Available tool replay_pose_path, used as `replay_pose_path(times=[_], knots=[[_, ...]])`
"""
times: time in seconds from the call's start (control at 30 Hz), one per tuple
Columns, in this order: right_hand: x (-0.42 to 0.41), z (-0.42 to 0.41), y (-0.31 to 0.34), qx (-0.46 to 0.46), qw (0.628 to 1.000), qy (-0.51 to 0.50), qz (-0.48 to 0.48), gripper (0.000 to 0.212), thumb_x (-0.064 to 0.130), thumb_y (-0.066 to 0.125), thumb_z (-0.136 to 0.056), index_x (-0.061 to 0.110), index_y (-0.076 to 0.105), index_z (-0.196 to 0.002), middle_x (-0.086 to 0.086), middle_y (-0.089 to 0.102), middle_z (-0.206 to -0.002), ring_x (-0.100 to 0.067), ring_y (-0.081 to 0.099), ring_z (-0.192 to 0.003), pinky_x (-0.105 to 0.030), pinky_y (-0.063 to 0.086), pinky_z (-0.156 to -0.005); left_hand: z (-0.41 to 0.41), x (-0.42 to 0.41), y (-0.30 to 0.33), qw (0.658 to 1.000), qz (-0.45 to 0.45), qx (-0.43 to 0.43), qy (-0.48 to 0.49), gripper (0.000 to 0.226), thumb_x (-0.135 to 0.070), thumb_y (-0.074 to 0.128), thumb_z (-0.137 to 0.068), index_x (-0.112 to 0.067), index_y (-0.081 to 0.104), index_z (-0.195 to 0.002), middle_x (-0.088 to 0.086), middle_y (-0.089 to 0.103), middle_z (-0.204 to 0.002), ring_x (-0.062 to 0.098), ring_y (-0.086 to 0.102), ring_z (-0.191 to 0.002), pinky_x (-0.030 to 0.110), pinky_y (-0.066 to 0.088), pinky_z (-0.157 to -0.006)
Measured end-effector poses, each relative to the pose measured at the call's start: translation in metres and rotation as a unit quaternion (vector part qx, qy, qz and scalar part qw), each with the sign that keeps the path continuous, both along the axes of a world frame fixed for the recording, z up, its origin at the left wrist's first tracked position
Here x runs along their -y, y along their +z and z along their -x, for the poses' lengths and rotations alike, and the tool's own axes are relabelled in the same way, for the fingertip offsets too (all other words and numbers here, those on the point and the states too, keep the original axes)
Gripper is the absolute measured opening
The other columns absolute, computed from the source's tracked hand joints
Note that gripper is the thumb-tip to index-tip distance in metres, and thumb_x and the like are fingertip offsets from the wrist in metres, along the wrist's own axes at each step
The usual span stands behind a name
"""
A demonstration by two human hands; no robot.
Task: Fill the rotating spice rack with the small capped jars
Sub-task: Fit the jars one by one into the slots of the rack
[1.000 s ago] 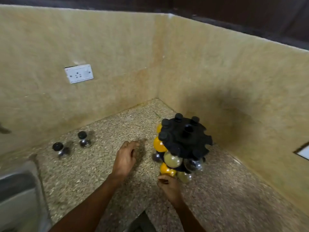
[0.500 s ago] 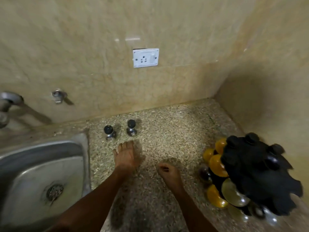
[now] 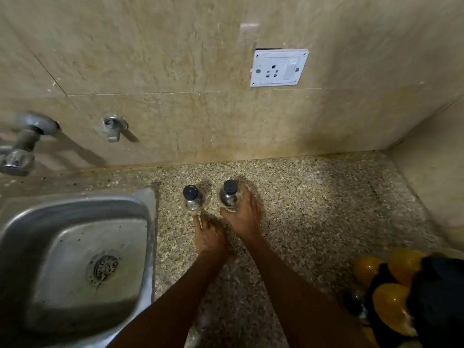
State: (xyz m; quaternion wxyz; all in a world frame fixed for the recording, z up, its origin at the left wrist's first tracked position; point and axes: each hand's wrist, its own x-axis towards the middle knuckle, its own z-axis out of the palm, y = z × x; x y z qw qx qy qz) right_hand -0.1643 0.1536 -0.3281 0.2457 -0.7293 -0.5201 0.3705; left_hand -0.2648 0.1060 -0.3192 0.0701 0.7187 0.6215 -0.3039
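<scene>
Because the right hand (image 3: 241, 217) had its thumb and fingers curled around the right jar (image 3: 229, 197), low on the glass belly under the black cap, the grasp seemed meant for a straight lift that would keep the jar upright. The left hand (image 3: 209, 237) lay flat and unclenched just short of the left jar (image 3: 192, 200), fingertips near its base but apparently not touching, holding nothing. Both jars stood upright, side by side on the speckled counter (image 3: 313, 209), near the wall and just right of the sink (image 3: 75, 247). The spice rack (image 3: 426, 297), already holding yellow jars, sat well apart at the lower right.
</scene>
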Motion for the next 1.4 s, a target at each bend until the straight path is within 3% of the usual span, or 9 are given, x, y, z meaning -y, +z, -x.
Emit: replay_pose_path(times=[0.23,0.4,0.6,0.83,0.97,1.07,1.2,1.33,1.4], knots=[[-0.021,0.007,-0.013,0.05,0.998,0.003,-0.026,0.097,0.051,0.082,-0.071,0.031,0.035,-0.153,0.003,0.054,-0.149,-0.025,0.042,-0.144,-0.053,0.02,-0.124,0.004,-0.002,-0.012,1.0,-0.005,0.014,0.005,0.126,-0.089,0.041,-0.077,0.001,0.003,-0.156,0.023,0.008,-0.165,0.043,-0.003,-0.152,0.067,-0.012,-0.115],[0.03,-0.024,-0.005,0.044,0.996,-0.063,-0.053,0.08,0.064,0.073,-0.065,0.033,0.054,-0.136,0.009,0.068,-0.128,-0.019,0.063,-0.12,-0.045,0.049,-0.105,0.001,0.0,0.0,1.0,-0.014,0.013,0.003,0.122,-0.084,0.044,-0.081,0.004,0.003,-0.155,0.024,0.012,-0.164,0.043,0.001,-0.152,0.066,-0.007,-0.118],[0.125,-0.076,0.01,0.039,0.986,-0.155,-0.047,0.065,0.06,0.074,-0.068,0.033,0.061,-0.125,0.003,0.071,-0.117,-0.022,0.068,-0.109,-0.041,0.054,-0.092,0.001,0.004,0.015,1.0,0.0,-0.015,-0.008,0.119,-0.086,0.041,-0.08,0.0,0.01,-0.156,0.021,0.021,-0.163,0.041,0.01,-0.152,0.065,-0.002,-0.119],[0.232,-0.111,0.037,0.003,0.956,-0.288,-0.057,0.068,0.056,0.073,-0.073,0.037,0.049,-0.133,0.001,0.064,-0.126,-0.028,0.059,-0.121,-0.043,0.049,-0.098,-0.062,0.072,0.048,0.993,-0.032,0.035,-0.111,0.073,-0.047,0.042,-0.097,-0.013,0.017,-0.158,0.018,0.012,-0.165,0.038,0.005,-0.153,0.065,-0.004,-0.119],[0.285,-0.125,0.057,0.02,0.945,-0.321,-0.063,0.083,0.062,0.072,-0.068,0.04,0.041,-0.142,0.003,0.057,-0.138,-0.025,0.053,-0.132,-0.039,0.045,-0.108,-0.097,0.115,0.07,0.98,-0.058,0.126,-0.143,0.071,-0.053,0.045,-0.096,-0.019,0.027,-0.155,0.01,0.022,-0.164,0.031,0.013,-0.153,0.061,-0.001,-0.12],[0.321,-0.13,0.058,-0.011,0.949,-0.31,-0.057,0.095,0.066,0.074,-0.066,0.047,0.03,-0.148,0.01,0.052,-0.144,-0.021,0.053,-0.133,-0.043,0.046,-0.108,-0.116,0.131,0.088,0.948,-0.127,0.244,-0.162,0.069,-0.051,0.055,-0.089,-0.019,0.042,-0.148,0.009,0.043,-0.154,0.031,0.032,-0.145,0.06,0.01,-0.12],[0.374,-0.137,0.063,-0.014,0.944,-0.326,-0.04,0.084,0.064,0.07,-0.067,0.042,0.042,-0.143,0.008,0.058,-0.137,-0.02,0.057,-0.127,-0.034,0.046,-0.105,-0.166,0.16,0.122,0.853,-0.239,0.407,-0.22,0.051,-0.044,0.049,-0.085,-0.02,0.058,-0.129,0.01,0.06,-0.132,0.034,0.051,-0.123,0.059,0.026,-0.112],[0.419,-0.161,0.017,-0.011,0.926,-0.377,-0.031,0.092,0.076,0.07,-0.059,0.051,0.035,-0.14,0.013,0.067,-0.125,-0.015,0.067,-0.117,-0.034,0.053,-0.099,-0.233,0.209,0.162,0.774,-0.228,0.507,-0.305,0.048,-0.053,0.039,-0.091,-0.026,0.066,-0.12,0.001,0.065,-0.123,0.029,0.055,-0.116,0.05,0.035,-0.104],[0.432,-0.171,0.013,-0.005,0.93,-0.368,-0.02,0.096,0.075,0.07,-0.056,0.049,0.036,-0.143,0.017,0.065,-0.129,-0.012,0.065,-0.121,-0.033,0.052,-0.101,-0.255,0.226,0.168,0.769,-0.208,0.503,-0.336,0.05,-0.058,0.038,-0.09,-0.029,0.071,-0.114,-0.002,0.069,-0.116,0.026,0.058,-0.113,0.046,0.037,-0.1]])
